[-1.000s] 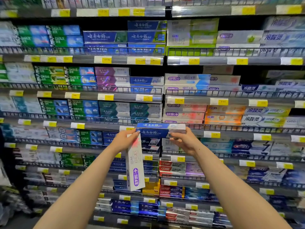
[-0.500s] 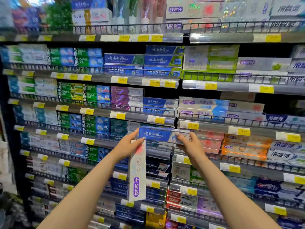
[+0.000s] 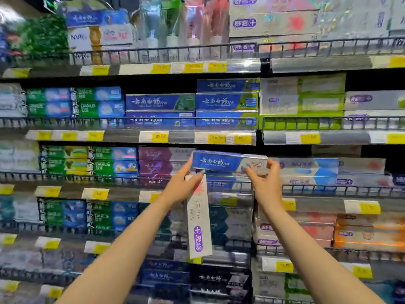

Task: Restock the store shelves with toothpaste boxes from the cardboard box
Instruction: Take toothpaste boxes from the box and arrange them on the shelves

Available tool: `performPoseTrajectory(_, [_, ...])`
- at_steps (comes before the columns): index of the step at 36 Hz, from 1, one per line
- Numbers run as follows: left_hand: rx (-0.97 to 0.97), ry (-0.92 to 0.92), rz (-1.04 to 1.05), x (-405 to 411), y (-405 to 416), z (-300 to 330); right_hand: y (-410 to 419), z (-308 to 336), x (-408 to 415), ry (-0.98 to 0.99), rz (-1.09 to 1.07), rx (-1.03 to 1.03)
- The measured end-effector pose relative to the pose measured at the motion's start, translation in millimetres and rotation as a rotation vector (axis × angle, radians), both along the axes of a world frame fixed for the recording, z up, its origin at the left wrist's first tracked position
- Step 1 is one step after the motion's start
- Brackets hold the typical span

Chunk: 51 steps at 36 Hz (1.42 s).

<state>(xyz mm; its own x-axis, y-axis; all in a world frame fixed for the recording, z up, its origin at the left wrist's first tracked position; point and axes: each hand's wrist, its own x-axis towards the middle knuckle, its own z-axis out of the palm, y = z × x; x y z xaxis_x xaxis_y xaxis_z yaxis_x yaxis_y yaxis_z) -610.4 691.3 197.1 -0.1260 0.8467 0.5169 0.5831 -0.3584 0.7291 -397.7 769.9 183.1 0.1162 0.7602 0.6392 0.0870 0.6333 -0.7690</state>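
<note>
A blue and white toothpaste box (image 3: 221, 162) is held level between both hands, in front of the third shelf from the top. My right hand (image 3: 265, 183) pinches its white right end. My left hand (image 3: 183, 187) supports its blue left end and also holds a white toothpaste box (image 3: 199, 218) with a purple logo, which hangs upright below the hand. Similar blue boxes (image 3: 225, 102) are stacked on the shelf above. The cardboard box is out of view.
Wire-fronted shelves (image 3: 153, 123) full of toothpaste boxes fill the view, with yellow price tags (image 3: 160, 137) along each edge. Green boxes (image 3: 98, 102) sit to the left, white and purple ones (image 3: 372, 99) to the right. A dark gap (image 3: 372, 154) lies right of centre.
Both hands have lifted the blue box from a lower shelf level to the third shelf from the top. The view has tilted upward. The white box still hangs from my left hand.
</note>
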Motion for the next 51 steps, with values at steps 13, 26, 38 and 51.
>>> performPoseTrajectory(13, [-0.018, 0.012, -0.088, -17, 43, -6, 13, 5, 14, -0.450, -0.204, 0.358])
performPoseTrajectory(26, [-0.104, 0.121, 0.001, -6, 58, -9, 32, 10, 19, -0.441, -0.341, 0.363])
performPoseTrajectory(38, [-0.055, 0.113, -0.015, 0, 60, -13, 57, 7, -5, -0.467, -0.367, 0.375])
performPoseTrajectory(51, [-0.029, 0.097, -0.024, 8, 81, -27, 69, 3, -11, -0.626, -0.499, 0.337])
